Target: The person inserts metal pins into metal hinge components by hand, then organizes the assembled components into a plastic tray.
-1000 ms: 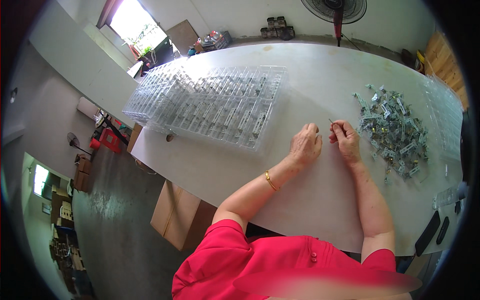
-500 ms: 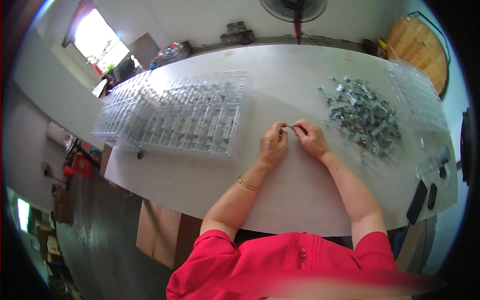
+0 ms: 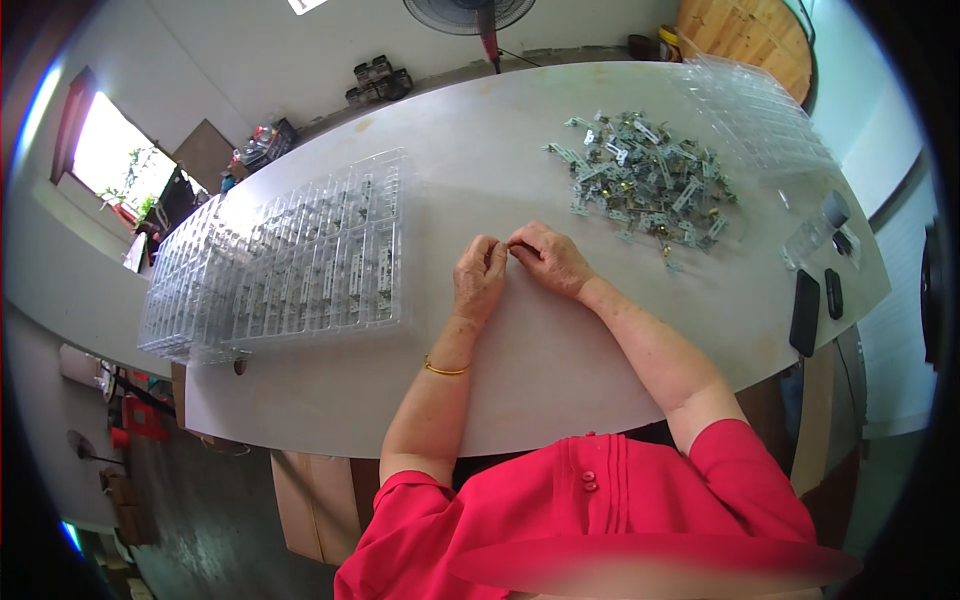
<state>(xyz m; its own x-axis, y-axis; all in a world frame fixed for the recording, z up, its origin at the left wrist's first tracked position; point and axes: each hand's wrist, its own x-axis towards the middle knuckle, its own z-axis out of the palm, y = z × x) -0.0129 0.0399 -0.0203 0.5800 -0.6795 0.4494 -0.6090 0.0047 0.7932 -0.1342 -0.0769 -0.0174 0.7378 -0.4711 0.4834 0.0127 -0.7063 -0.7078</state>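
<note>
The left hand [image 3: 480,278] and the right hand [image 3: 552,262] meet over the table [image 3: 540,400], with their tips almost touching. The fingers on both are curled in, close to the thumbs, and they hide the small gap between. A tiny dark bit shows there, but it is too small to make out, so I cannot tell if either hand is pinching something. Past the right hand, up and to the right, is a messy heap of small metal parts [image 3: 645,185]. They lie on top of each other, so many are partly covered. More metal pieces sit in rows in the clear trays [image 3: 401,240] on the left, where bright shine from the window [image 3: 118,150] makes the far end hard to see. A gold bracelet [image 3: 445,370] is on the left wrist. Off to the right are another clear tray [image 3: 765,115], a see-through bottle [image 3: 812,235] and a flat black thing [image 3: 804,313]. The fan [image 3: 470,14] is cut off at the top, and the table hides part of a brown box [image 3: 310,505].
</note>
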